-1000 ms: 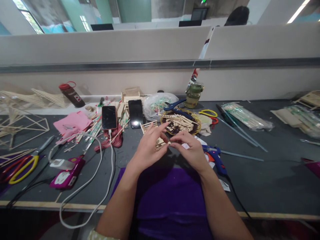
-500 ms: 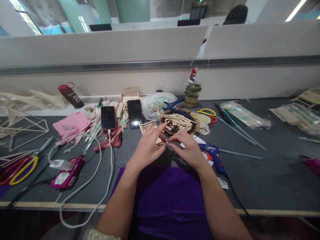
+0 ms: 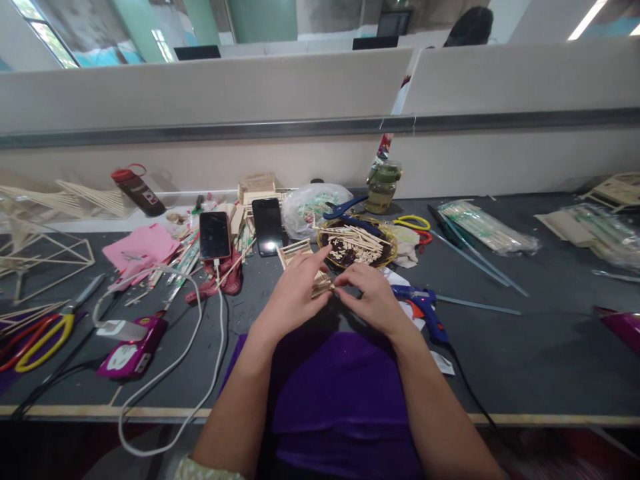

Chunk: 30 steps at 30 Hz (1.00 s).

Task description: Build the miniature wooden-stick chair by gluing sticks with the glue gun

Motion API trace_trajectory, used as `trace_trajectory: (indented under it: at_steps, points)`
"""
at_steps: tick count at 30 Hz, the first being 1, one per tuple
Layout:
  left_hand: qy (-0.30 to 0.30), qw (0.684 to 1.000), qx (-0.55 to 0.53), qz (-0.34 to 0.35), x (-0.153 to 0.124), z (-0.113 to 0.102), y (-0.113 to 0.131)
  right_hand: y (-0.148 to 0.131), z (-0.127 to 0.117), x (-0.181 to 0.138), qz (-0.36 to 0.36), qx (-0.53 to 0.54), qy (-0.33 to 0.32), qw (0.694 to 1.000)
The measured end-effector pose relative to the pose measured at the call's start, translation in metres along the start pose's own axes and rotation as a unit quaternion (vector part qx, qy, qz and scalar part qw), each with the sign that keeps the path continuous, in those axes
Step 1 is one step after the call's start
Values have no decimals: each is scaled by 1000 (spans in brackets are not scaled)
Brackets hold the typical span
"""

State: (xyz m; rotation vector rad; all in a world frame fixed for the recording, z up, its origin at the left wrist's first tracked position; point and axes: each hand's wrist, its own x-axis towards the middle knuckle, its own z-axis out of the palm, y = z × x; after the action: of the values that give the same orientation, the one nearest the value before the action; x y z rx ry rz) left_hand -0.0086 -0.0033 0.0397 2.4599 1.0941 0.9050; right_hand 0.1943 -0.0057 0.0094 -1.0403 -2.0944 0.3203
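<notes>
My left hand (image 3: 294,295) is closed around a small model made of thin wooden sticks (image 3: 295,250); part of the model is hidden behind the fingers. Thumb and fingertips of my right hand (image 3: 369,297) are pinched together at the model's near right corner. Whatever lies between those fingertips is too small to make out. Just beyond the hands is a dark round basket (image 3: 396,257) holding cut wooden sticks (image 3: 357,239) and short pieces, with blue-handled pliers (image 3: 345,208) resting on it. A blue glue gun (image 3: 426,308) lies right of my right hand.
Two phones (image 3: 215,235) lie left of the basket, one on a white cable (image 3: 223,333). Scissors (image 3: 60,328) and a pink power strip (image 3: 136,350) are at left. A bottle (image 3: 384,188) stands at the back. Packed sticks (image 3: 487,227) and glue sticks (image 3: 480,305) lie right.
The view has shifted very slightly. Both hands keep almost the same place at the model, with the right fingertips still pinched at its corner.
</notes>
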Motion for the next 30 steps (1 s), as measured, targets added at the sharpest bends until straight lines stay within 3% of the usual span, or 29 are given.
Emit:
trace_trajectory:
  at_steps: [11, 30]
  points:
    - [-10, 995, 99, -30, 1, 5, 2, -4, 5, 1, -23, -74, -22, 997]
    - [-9, 992, 116, -53, 1, 9, 1, -7, 10, 1, -28, -132, -25, 991]
